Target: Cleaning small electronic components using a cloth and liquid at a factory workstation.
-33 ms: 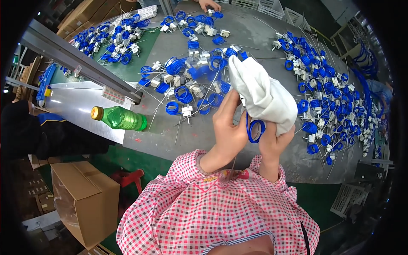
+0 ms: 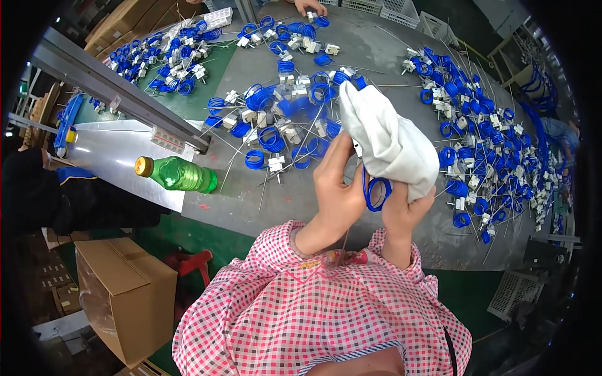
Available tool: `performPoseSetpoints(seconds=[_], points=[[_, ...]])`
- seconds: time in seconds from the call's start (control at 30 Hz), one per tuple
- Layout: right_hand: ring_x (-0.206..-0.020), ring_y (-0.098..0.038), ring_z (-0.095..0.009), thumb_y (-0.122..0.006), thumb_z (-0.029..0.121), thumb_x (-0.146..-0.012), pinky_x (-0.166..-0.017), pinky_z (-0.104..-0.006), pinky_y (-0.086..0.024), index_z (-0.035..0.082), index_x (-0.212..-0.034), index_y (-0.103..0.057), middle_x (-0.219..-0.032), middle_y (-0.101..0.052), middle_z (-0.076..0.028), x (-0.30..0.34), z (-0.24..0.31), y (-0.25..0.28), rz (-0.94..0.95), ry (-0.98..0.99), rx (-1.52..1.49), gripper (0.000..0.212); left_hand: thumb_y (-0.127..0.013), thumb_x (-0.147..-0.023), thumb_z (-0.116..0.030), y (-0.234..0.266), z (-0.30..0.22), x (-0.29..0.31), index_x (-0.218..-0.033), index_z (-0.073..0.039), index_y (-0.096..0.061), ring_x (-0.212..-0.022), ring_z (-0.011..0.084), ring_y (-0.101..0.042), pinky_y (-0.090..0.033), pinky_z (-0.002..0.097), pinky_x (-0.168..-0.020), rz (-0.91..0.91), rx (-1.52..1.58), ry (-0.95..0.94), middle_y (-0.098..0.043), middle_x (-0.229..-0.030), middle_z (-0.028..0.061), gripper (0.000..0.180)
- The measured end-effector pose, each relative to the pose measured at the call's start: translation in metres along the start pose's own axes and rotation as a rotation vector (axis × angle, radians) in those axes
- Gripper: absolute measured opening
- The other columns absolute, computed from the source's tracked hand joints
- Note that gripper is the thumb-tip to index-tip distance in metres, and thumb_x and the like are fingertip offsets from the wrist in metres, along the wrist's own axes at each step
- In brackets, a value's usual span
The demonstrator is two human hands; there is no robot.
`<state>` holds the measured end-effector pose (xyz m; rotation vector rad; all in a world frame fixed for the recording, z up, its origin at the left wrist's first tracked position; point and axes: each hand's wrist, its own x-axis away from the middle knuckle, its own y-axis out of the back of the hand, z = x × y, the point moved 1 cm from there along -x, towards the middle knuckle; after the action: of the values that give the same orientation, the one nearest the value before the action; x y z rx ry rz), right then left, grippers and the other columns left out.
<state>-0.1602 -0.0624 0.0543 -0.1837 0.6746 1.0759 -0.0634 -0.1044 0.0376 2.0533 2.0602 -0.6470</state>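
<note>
Close to my body, over the grey table, both hands are raised side by side. My left hand [image 2: 335, 191] is closed, its thumb and fingers against what looks like a capillary thermostat; its coiled blue tube [image 2: 378, 194] hangs between my hands. Most of that thermostat's body is hidden under the cloth and my fingers. A bunched white cloth [image 2: 395, 141] covers my right fingertips, and my right hand [image 2: 404, 213] is closed on it from below. Beyond my left hand lies a loose pile of similar thermostats [image 2: 271, 139], with white bodies, blue coils and thin metal probes.
A larger thermostat heap [image 2: 480, 135] spreads along the right. A green bottle [image 2: 183, 175] lies on its side at left, near a metal post [image 2: 125, 91]. Another person's hand [image 2: 310, 7] is at the far edge. A cardboard box [image 2: 141, 276] stands lower left.
</note>
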Motion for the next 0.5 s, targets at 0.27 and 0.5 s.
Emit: performPoseSetpoints(seconds=[0.27,0.5], points=[[-0.101,-0.048,-0.020,-0.049,0.008,-0.077,-0.085,-0.0317,-0.037,-0.005,-0.114,-0.040,-0.109,-0.050,-0.015,0.017,-0.011,-0.005,0.089,0.311,0.011,0.040,-0.054,-0.076,0.003,0.012,0.001,-0.024,-0.110,0.010,-0.044,-0.086,0.0152,-0.055,-0.042,0.0249,-0.077,-0.134,0.112,0.143,-0.057,-0.098,0.0114,0.036],[-0.096,-0.052,-0.022,-0.044,0.022,-0.084,-0.082,-0.0332,-0.043,0.000,-0.113,-0.043,-0.107,-0.051,-0.013,-0.053,-0.018,0.038,-0.565,-0.670,-0.852,0.036,-0.058,-0.079,-0.009,0.033,0.023,-0.030,-0.111,0.005,-0.047,-0.084,0.0114,-0.054,-0.041,0.0217,-0.073,0.041,0.445,0.278,-0.058,-0.095,0.0080,0.037]])
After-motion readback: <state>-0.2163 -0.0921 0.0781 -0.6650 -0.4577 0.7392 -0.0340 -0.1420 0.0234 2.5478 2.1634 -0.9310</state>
